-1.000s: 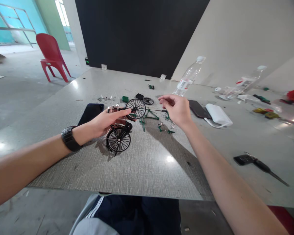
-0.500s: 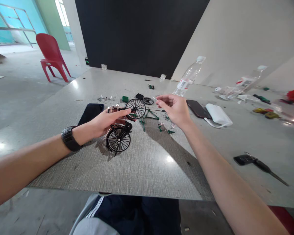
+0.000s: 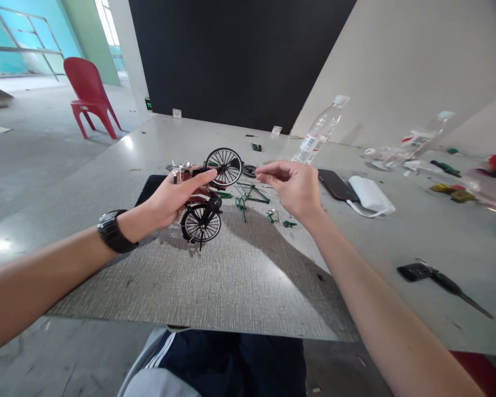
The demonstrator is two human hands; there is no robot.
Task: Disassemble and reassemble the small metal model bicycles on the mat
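A small model bicycle (image 3: 201, 223) with black spoked wheels is gripped in my left hand (image 3: 169, 197), thumb towards the upper wheel (image 3: 224, 166). The bicycle is tilted, one wheel above the other, over the table. To its right, my right hand (image 3: 294, 184) is closed in a pinch, thumb and forefinger together. What sits between those fingertips is too small to make out now. Under and between the hands lie a green model frame (image 3: 254, 193), a loose spoked wheel (image 3: 249, 171) and small green pieces (image 3: 289, 224).
A dark phone (image 3: 149, 187) lies behind my left hand. Right of my right hand are another phone (image 3: 335, 183) and a white power bank (image 3: 370, 194). A plastic bottle (image 3: 320, 131) stands behind them. Keys (image 3: 415, 271) lie at the right. A red chair (image 3: 89, 94) stands beyond the table.
My left hand has turned and raised the bicycle slightly, its upper wheel moving up and left. The thin pale piece seen at my right fingertips earlier no longer shows clearly.
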